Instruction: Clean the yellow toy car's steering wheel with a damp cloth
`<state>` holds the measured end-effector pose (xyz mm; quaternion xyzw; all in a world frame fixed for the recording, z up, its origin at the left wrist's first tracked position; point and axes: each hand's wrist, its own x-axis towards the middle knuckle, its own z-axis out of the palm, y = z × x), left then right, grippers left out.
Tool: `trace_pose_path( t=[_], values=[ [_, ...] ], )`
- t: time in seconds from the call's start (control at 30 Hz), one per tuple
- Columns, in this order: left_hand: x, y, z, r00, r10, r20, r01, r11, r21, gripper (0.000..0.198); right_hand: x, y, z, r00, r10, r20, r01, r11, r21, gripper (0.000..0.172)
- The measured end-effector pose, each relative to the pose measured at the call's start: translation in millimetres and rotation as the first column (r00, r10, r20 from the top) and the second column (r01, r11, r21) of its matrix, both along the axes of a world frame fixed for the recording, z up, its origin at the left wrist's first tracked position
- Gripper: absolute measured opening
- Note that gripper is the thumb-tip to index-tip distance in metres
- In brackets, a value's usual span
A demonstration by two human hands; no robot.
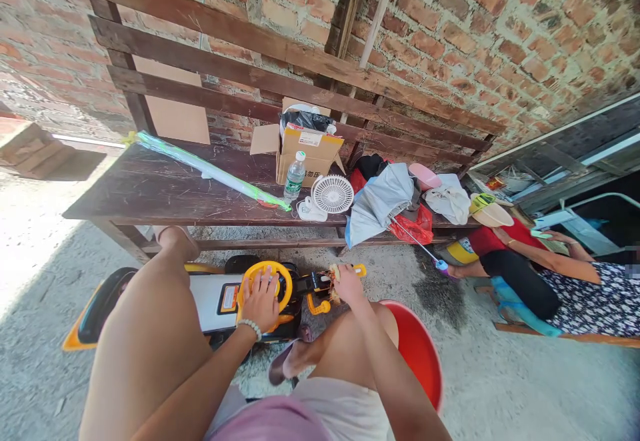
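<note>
Beneath me stands a ride-on toy digger (209,302) with a white body, a black seat and a yellow steering wheel (287,280). My left hand (261,300), a beaded bracelet at its wrist, lies on the wheel with its fingers stretched out over the middle. At the toy's black front arm (303,286), my right hand (349,286) is closed around a ragged, yellowish-brown wad (334,284). I cannot tell exactly what the wad is; the fingers hide part of it. Two yellow handles (318,306) stick out beside it.
A red basin (417,344) stands by my right leg. The wooden bench (115,191) holds a cardboard box (305,152), water bottle (295,176), white fan (333,194), wrapped long roll (210,173) and silver umbrella (379,201). At right sits another person (585,288) holding a pale green thing.
</note>
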<state>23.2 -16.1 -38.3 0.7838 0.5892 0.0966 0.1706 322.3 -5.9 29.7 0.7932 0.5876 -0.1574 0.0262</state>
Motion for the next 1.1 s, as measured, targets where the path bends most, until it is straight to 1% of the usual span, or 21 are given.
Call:
trace_pose_path(
  t=[0.07,0.13,0.17,0.23,0.27,0.37,0.43,0.53,0.63,0.8,0.83,0.9,1.0,1.1],
  values=[
    [0,-1,-0.9,1.0,0.004,0.002,-0.004,1.0,-0.006,0.07,33,7,6.5,0.992,-0.125,0.018,0.124,0.992,0.037,0.036],
    [0,-1,-3.0,1.0,0.006,-0.015,-0.006,1.0,0.001,0.07,69,12,11.7,0.956,-0.292,-0.035,0.294,0.951,0.099,0.042],
    [0,-2,-4.4,1.0,0.006,-0.03,-0.005,1.0,0.013,0.07,85,14,12.9,0.932,-0.354,-0.07,0.36,0.926,0.114,0.045],
    [0,-2,-7.7,0.998,0.005,-0.064,-0.002,0.999,0.046,0.069,110,17,10.8,0.897,-0.423,-0.131,0.437,0.893,0.109,0.046],
    [0,-2,-9.2,0.997,0.003,-0.077,0.002,0.998,0.063,0.069,117,17,7.2,0.892,-0.422,-0.161,0.44,0.894,0.091,0.044],
    [-1,-2,-10.8,0.996,-0.002,-0.091,0.01,0.997,0.082,0.067,122,18,-11.7,0.889,-0.387,-0.243,0.412,0.909,0.06,0.034],
    [-1,-3,-9.5,0.997,0.003,-0.083,0.003,0.998,0.067,0.067,120,17,-25.8,0.879,-0.398,-0.262,0.428,0.902,0.064,0.032],
    [0,-3,-6.7,0.998,0.02,-0.063,-0.018,0.999,0.043,0.066,123,14,-41.7,0.844,-0.466,-0.266,0.497,0.866,0.061,0.036],
    [0,-4,-5.7,0.998,0.022,-0.06,-0.019,0.999,0.039,0.066,131,8,-50.6,0.795,-0.537,-0.281,0.569,0.821,0.042,0.039],
    [-2,-4,-6.9,0.998,-0.002,-0.069,0.007,0.998,0.069,0.066,140,-5,-54.5,0.712,-0.641,-0.285,0.67,0.742,0.006,0.025],
    [-2,-4,-6.9,0.998,-0.003,-0.069,0.008,0.998,0.07,0.066,141,-6,-53.9,0.696,-0.656,-0.293,0.689,0.724,0.015,0.024],
    [-1,-3,-6.5,0.998,0.002,-0.059,0.001,0.998,0.065,0.065,142,-7,-52.2,0.658,-0.678,-0.326,0.727,0.685,0.044,0.029],
    [-1,-3,-5.5,0.999,0.018,-0.031,-0.016,0.998,0.063,0.065,139,-4,-50.6,0.611,-0.677,-0.41,0.759,0.649,0.059,0.037],
    [-2,-2,-4.6,1.0,0.016,-0.018,-0.015,0.998,0.057,0.066,135,0,-51.3,0.513,-0.629,-0.585,0.775,0.632,0.0,0.035]
  ],
)
